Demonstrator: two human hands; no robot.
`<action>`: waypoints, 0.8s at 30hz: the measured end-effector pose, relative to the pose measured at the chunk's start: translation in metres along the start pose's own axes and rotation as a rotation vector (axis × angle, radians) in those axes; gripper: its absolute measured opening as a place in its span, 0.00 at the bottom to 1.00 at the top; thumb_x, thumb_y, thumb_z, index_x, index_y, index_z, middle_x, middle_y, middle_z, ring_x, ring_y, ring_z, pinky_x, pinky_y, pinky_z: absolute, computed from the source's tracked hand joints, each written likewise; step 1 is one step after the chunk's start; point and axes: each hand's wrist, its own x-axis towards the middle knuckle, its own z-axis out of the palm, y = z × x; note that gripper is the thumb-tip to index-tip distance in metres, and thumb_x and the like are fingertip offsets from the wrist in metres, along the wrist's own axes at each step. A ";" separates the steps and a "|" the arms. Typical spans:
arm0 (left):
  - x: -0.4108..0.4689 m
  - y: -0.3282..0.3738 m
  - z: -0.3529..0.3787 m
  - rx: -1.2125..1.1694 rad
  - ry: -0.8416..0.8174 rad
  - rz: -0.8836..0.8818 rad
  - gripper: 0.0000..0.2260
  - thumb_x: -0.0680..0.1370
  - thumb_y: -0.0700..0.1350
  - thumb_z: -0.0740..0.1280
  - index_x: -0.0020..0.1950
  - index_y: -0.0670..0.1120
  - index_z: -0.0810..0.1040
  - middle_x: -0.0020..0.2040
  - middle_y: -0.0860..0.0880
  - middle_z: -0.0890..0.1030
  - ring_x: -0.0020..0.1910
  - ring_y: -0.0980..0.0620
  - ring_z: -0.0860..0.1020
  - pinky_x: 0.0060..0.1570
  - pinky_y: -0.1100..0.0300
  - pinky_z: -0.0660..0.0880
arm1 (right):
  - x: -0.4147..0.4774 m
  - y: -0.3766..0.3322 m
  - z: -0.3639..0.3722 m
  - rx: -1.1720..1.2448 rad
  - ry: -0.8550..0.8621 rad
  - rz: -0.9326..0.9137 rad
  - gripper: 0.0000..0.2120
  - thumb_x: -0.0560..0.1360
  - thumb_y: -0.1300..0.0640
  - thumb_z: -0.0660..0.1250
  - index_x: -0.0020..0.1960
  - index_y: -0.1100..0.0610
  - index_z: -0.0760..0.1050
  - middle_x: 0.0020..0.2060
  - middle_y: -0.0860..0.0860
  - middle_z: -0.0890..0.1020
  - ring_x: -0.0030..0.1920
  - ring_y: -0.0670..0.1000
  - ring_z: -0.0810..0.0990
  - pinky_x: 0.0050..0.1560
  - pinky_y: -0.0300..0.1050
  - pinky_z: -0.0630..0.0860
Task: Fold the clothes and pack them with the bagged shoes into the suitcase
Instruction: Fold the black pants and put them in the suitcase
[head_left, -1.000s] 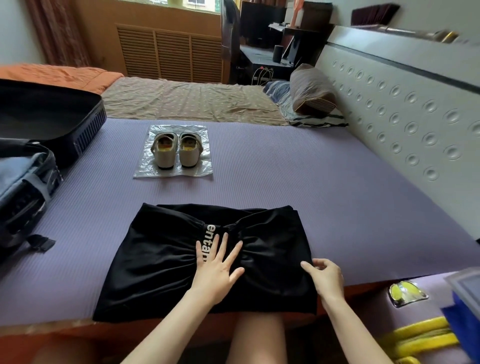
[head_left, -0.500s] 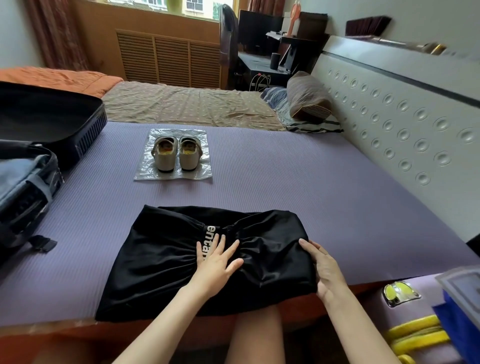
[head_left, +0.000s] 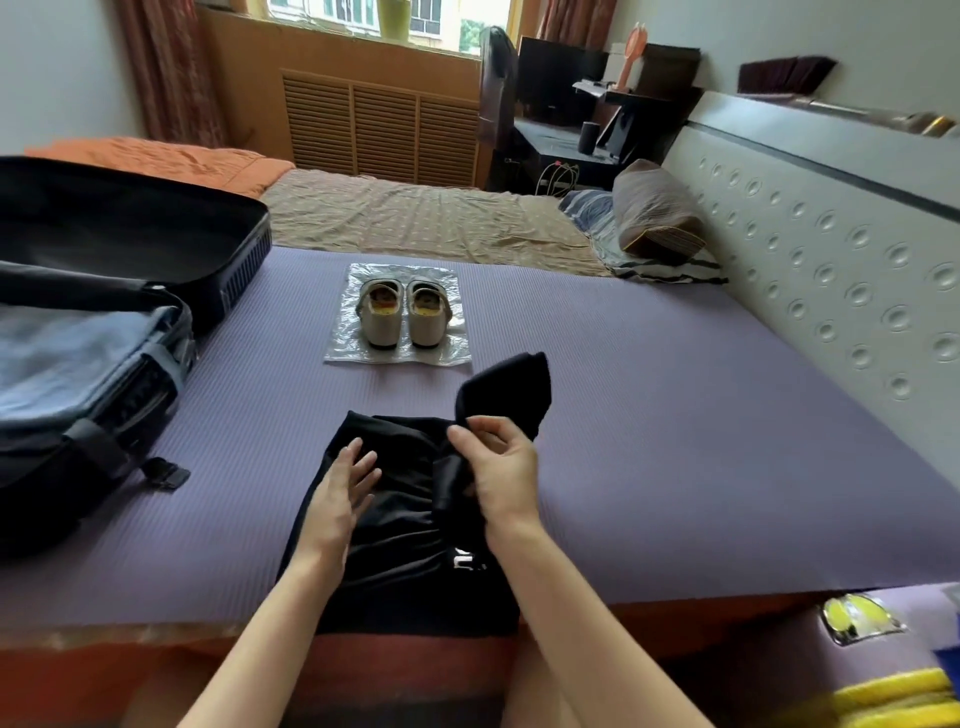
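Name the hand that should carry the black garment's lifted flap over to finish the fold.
Right: the right hand grips the lifted flap, while the left hand lies flat on the black garment, likely pinning it.

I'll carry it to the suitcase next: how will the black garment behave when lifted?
Probably floppy: the black garment bends and bunches where the right hand grips it. Likely light, since one hand lifts that side. Its sheen suggests slippery fabric, so folds may slide.

Bedroom, daylight through window (head_left: 358, 18). Reddish curtains (head_left: 166, 67), slatted wooden radiator cover (head_left: 379, 130), dark desk (head_left: 556, 143) with monitor (head_left: 561, 73). Grey dimpled headboard (head_left: 831, 249) on right, purple mat (head_left: 675, 441), brown pillow (head_left: 654, 218).
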 end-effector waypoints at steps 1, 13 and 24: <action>0.001 0.003 -0.010 -0.075 0.014 -0.039 0.22 0.82 0.55 0.52 0.72 0.47 0.66 0.66 0.45 0.74 0.57 0.50 0.76 0.60 0.54 0.70 | -0.001 0.007 0.018 -0.055 -0.016 -0.009 0.07 0.70 0.61 0.74 0.41 0.51 0.78 0.39 0.50 0.84 0.41 0.46 0.82 0.47 0.45 0.78; 0.019 0.013 -0.068 0.239 0.083 -0.162 0.12 0.80 0.46 0.63 0.62 0.44 0.75 0.51 0.43 0.80 0.50 0.37 0.79 0.57 0.44 0.72 | -0.035 0.066 0.090 -0.754 -0.504 -0.081 0.18 0.76 0.56 0.63 0.66 0.50 0.74 0.75 0.52 0.62 0.50 0.50 0.81 0.63 0.45 0.72; 0.020 -0.002 -0.093 0.560 0.252 -0.009 0.17 0.73 0.33 0.70 0.60 0.43 0.77 0.50 0.39 0.82 0.51 0.43 0.80 0.58 0.49 0.74 | -0.048 0.100 -0.004 -1.341 -0.526 -0.513 0.37 0.72 0.28 0.41 0.76 0.45 0.56 0.77 0.48 0.45 0.77 0.51 0.38 0.74 0.52 0.36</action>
